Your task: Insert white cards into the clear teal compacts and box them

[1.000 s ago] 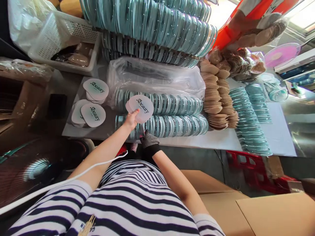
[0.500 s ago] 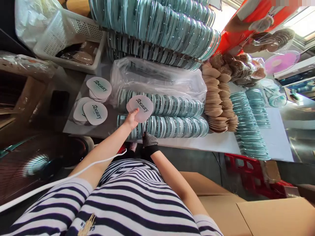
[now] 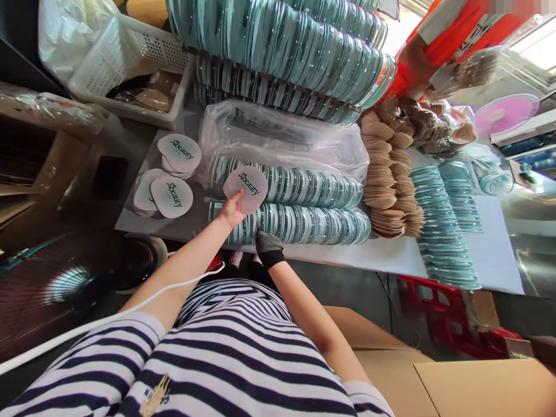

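Observation:
My left hand (image 3: 232, 213) is closed on rounded white cards (image 3: 245, 188) printed "Sbeauty", with the thumb on top. The cards are held over the left end of two rows of clear plastic packages. My right hand (image 3: 269, 246), in a dark dotted glove, is at the table's front edge against the front row of packages (image 3: 304, 224). Its fingers are bunched, and what they grip, if anything, is hidden. Behind is the second row of packages (image 3: 313, 185). To the left lie two piles of the same cards, a back pile (image 3: 179, 153) and a front pile (image 3: 171, 197).
A clear plastic bag (image 3: 282, 130) lies behind the rows, below tall stacked packages (image 3: 282, 46). Beige pads (image 3: 384, 185) and more packages (image 3: 447, 231) stand right. A white basket (image 3: 130, 110) is back left. Cardboard (image 3: 478, 382) lies below right. A co-worker in orange (image 3: 456, 40) stands opposite.
The view has shifted slightly. My left hand still holds the cards over the rows. My gloved right hand has moved slightly right along the front row. The co-worker's arm has moved.

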The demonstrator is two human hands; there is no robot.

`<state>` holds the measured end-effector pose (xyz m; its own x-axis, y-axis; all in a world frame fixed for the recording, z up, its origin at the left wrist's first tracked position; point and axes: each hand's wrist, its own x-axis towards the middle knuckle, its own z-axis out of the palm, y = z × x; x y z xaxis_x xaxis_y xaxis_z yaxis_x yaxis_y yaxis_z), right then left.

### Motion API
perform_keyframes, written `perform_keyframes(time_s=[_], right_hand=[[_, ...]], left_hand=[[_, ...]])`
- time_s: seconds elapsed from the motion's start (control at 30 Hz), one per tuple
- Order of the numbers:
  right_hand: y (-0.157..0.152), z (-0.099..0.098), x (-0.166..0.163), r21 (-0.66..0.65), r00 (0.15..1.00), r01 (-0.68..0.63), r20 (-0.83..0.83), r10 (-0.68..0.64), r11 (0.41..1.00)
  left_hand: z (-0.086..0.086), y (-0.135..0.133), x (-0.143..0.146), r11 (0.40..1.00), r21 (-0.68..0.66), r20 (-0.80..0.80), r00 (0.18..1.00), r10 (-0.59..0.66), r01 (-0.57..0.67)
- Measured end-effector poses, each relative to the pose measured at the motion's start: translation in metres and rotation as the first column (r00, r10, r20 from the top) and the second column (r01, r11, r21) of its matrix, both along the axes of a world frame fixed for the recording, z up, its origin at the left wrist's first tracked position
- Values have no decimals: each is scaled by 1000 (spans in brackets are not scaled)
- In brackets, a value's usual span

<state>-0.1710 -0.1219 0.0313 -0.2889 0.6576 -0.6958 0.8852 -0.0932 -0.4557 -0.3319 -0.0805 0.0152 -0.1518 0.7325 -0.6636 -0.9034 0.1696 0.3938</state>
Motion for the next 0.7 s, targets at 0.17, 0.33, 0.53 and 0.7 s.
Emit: perform_keyframes(time_s=[0.17, 0.33, 0.53, 0.7], right_hand=[[0, -4, -5, -437, 817, 276, -363, -448, 856], [2, -6, -1, -666, 695, 274, -362, -621, 694], [53, 26, 17, 81, 984, 145, -115, -135, 986], [91, 55, 18, 464, 970, 184, -227, -84, 867]], left_hand=[[0, 1, 5, 998, -36, -48, 998, 44, -46], [-2, 4, 9, 992, -53, -133, 986, 105, -113], [3, 1, 20, 993, -29, -164, 980, 110, -116], [14, -13, 28, 996, 12, -196, 977, 89, -88]])
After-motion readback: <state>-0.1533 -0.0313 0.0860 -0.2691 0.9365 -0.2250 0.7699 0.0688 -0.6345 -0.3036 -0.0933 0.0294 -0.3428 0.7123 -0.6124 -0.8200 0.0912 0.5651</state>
